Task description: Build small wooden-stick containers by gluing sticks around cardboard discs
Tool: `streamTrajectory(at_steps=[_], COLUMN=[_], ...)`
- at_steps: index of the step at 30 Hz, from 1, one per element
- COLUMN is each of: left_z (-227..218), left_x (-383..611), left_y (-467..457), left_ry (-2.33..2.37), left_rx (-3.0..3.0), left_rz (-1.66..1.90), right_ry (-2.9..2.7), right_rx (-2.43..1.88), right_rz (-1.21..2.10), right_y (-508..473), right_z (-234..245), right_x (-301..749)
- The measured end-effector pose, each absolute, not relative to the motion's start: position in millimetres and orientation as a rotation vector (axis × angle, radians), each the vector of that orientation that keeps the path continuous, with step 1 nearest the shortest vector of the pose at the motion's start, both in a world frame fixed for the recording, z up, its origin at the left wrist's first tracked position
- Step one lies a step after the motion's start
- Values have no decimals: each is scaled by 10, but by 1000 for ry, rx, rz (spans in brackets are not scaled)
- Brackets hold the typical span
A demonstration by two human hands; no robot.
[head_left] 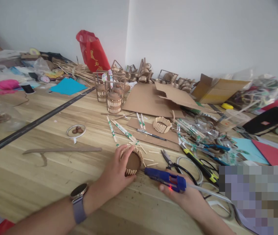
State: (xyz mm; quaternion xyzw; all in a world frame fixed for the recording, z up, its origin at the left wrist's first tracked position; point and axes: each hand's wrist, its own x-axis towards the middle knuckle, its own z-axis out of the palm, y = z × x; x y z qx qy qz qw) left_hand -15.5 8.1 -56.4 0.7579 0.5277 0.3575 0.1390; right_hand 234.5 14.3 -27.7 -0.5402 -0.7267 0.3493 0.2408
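Note:
My left hand (115, 173) grips a small round basket (133, 160) made of a cardboard disc ringed with short wooden sticks, tipped on its side on the wooden table (31, 182). A watch sits on that wrist. My right hand (180, 194) holds a blue hot glue gun (164, 178) with a red light on. Its nozzle points left and touches the basket's lower right edge.
Scissors (168, 160), wire cutters (202, 166) and tape rolls lie right of my hands. A second stick ring (162, 124) rests on cardboard sheets behind. Finished stick baskets (114, 99), a red bag (93, 52), wrapped chopsticks (122, 130) and craft clutter fill the back.

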Motion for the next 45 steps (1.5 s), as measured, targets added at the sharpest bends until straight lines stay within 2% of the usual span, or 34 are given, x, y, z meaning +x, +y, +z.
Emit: streamTrajectory(at_steps=[14, 25, 45], left_z=[-547, -556, -554], left_x=[-151, -149, -152], left_y=[82, 82, 85], left_ry=[1539, 1548, 1539], left_rx=[2167, 2179, 2233], left_rz=[1031, 1009, 1016], right_ry=[-2023, -2067, -2148], right_rx=[-1497, -1590, -1537], right_rz=[950, 761, 630], right_y=[104, 59, 12], right_z=[-358, -400, -375], right_x=[2357, 2338, 2286])
